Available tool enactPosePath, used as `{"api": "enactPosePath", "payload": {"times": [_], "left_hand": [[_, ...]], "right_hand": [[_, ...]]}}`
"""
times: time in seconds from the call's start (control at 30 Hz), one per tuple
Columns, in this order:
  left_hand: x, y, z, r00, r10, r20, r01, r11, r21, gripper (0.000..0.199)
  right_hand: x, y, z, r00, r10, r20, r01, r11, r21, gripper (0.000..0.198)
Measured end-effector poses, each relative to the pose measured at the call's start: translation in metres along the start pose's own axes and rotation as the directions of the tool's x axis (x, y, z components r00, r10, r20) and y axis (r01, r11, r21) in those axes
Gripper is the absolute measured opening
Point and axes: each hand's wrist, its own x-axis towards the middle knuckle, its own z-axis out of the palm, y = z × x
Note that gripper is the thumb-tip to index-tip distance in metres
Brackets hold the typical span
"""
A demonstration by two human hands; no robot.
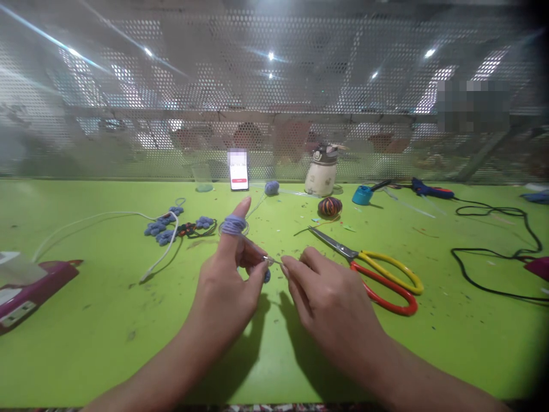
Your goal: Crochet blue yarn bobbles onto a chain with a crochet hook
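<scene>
Blue-purple yarn [234, 225] is wound several times round the raised index finger of my left hand [227, 274]. That hand's thumb and other fingers pinch a small piece of blue crochet work [267, 276], mostly hidden behind them. My right hand [326, 286] grips a thin metal crochet hook [274, 261], its tip at the left fingertips. From the left hand the strand runs back to a small blue yarn ball [271, 187]. Large scissors [364, 266] with red and yellow handles lie beside my right hand.
Blue crocheted flowers [165, 229] and a white cable [98, 214] lie at left, near a purple power strip [43, 286]. Behind stand a phone [239, 171], a jar [321, 174] and a multicoloured yarn ball [330, 206]. A blue glue gun [431, 189] and black cord [493, 252] are at right.
</scene>
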Motion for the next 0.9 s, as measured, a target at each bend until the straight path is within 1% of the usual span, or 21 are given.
{"api": "enactPosePath", "payload": {"times": [0.2, 0.37, 0.57, 0.67, 0.77, 0.9], "left_hand": [[-0.004, -0.002, 0.004, 0.990, 0.142, 0.011, -0.142, 0.981, 0.134, 0.085], [-0.003, 0.000, 0.005, 0.978, 0.208, 0.016, -0.206, 0.954, 0.216, 0.087], [-0.005, -0.004, 0.006, 0.953, 0.292, 0.083, -0.300, 0.872, 0.386, 0.085], [-0.008, -0.007, 0.007, 0.944, 0.306, 0.125, -0.329, 0.831, 0.448, 0.083], [-0.010, -0.008, 0.009, 0.934, 0.313, 0.172, -0.356, 0.797, 0.487, 0.081], [-0.009, -0.011, 0.011, 0.912, 0.338, 0.231, -0.409, 0.762, 0.501, 0.087]], "right_hand": [[-0.002, 0.000, 0.000, 1.000, 0.000, 0.001, 0.000, 1.000, -0.013, 0.020], [-0.001, 0.000, 0.002, 1.000, -0.003, 0.013, 0.003, 1.000, -0.031, 0.019], [-0.001, -0.001, 0.003, 1.000, 0.001, 0.019, 0.000, 0.997, -0.076, 0.017], [-0.001, -0.002, 0.002, 0.999, 0.011, 0.043, -0.007, 0.996, -0.090, 0.016], [-0.001, -0.002, 0.003, 0.997, 0.025, 0.079, -0.017, 0.995, -0.098, 0.018], [0.000, -0.002, 0.004, 0.994, 0.048, 0.103, -0.040, 0.996, -0.080, 0.020]]}}
